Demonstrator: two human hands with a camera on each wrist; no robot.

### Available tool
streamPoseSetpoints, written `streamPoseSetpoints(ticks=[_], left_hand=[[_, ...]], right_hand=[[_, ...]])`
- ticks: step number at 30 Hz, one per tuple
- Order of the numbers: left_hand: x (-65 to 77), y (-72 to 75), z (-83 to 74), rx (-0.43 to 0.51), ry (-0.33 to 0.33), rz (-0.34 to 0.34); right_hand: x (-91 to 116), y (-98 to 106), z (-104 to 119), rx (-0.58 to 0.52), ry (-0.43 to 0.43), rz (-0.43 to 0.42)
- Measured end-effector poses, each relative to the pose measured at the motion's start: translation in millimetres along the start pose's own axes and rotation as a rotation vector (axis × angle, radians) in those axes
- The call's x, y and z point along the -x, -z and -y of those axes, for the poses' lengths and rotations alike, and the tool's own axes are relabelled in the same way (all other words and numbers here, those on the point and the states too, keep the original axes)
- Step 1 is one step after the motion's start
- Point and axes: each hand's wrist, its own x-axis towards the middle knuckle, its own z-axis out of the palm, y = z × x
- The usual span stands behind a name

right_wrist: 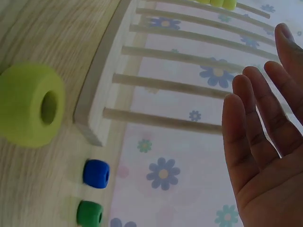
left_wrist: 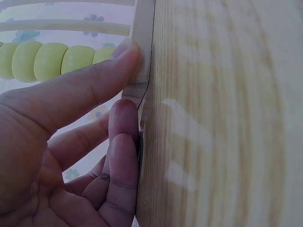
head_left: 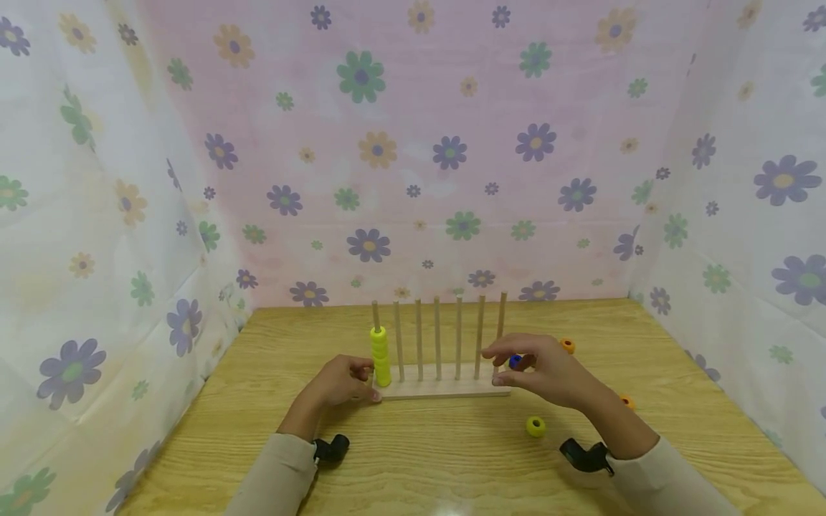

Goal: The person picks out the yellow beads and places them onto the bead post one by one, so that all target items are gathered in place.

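Observation:
A wooden peg stand (head_left: 445, 385) with several upright pegs stands on the table. Stacked on its leftmost peg are several yellow beads (head_left: 380, 358). My left hand (head_left: 340, 380) grips the left end of the stand's base. In the left wrist view, the thumb presses on the base and curled fingers (left_wrist: 124, 156) lie at its end. Over the right end hovers my right hand (head_left: 548, 369), its fingers spread from the thumb and nothing held. Close to that hand lie a blue bead (head_left: 515, 362) and a loose yellow bead (head_left: 535, 426). The right wrist view also has a green bead (right_wrist: 90, 213).
Two orange beads lie to the right: one orange bead (head_left: 568, 346) behind the right hand, another orange bead (head_left: 627, 402) beside the right wrist. Flowered cloth (head_left: 413, 215) walls in the wooden table (head_left: 419, 459) at the back and both sides.

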Motion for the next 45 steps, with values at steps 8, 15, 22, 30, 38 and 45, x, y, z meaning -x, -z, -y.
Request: streamPoseSetpoints(ticks=[8, 15, 22, 30, 38, 45], left_hand=[[-2.5, -0.1, 2.2, -0.002, -0.009, 0.006], [-1.3, 0.3, 2.4, -0.006, -0.007, 0.013], [0.9, -0.7, -0.8, 0.017, -0.002, 0.011], [3.2, 0.3, -2.0, 0.008, 0.000, 0.002], [2.2, 0.4, -2.3, 0.012, -0.006, 0.004], [1.0, 0.0, -0.6, 0.028, 0.001, 0.008]], right_hand=[[17, 5, -14, -0.023, -0.001, 0.047], [29, 8, -27, -0.042, -0.042, 0.090], [37, 12, -44, -0.068, -0.068, 0.148], [39, 12, -54, -0.294, -0.122, 0.315], [44, 10, -62, -0.344, -0.187, 0.424], [43, 11, -65, -0.370, -0.155, 0.464]])
